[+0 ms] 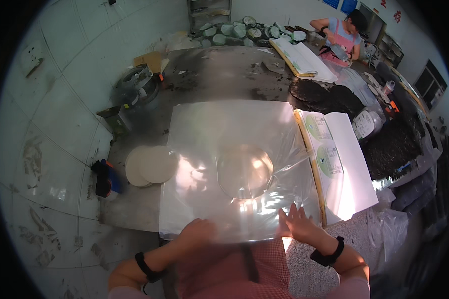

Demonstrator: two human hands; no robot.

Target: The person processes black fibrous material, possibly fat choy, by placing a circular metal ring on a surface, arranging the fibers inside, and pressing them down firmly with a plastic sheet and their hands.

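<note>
A large sheet of clear plastic film (219,129) lies spread over the steel table. A round pale disc (245,170) rests under or in the film near its middle. My left hand (197,231) is at the film's near edge, curled, with the film partly over it. My right hand (298,223) presses flat, fingers apart, on the film's near right corner. Both wrists wear black bands.
Two pale round discs (149,165) lie stacked left of the film. A pile of white printed sheets (341,159) sits on the right, dark loose material (394,144) beyond it. A blue and black object (105,177) is by the left edge. Another person (341,37) works at the far end.
</note>
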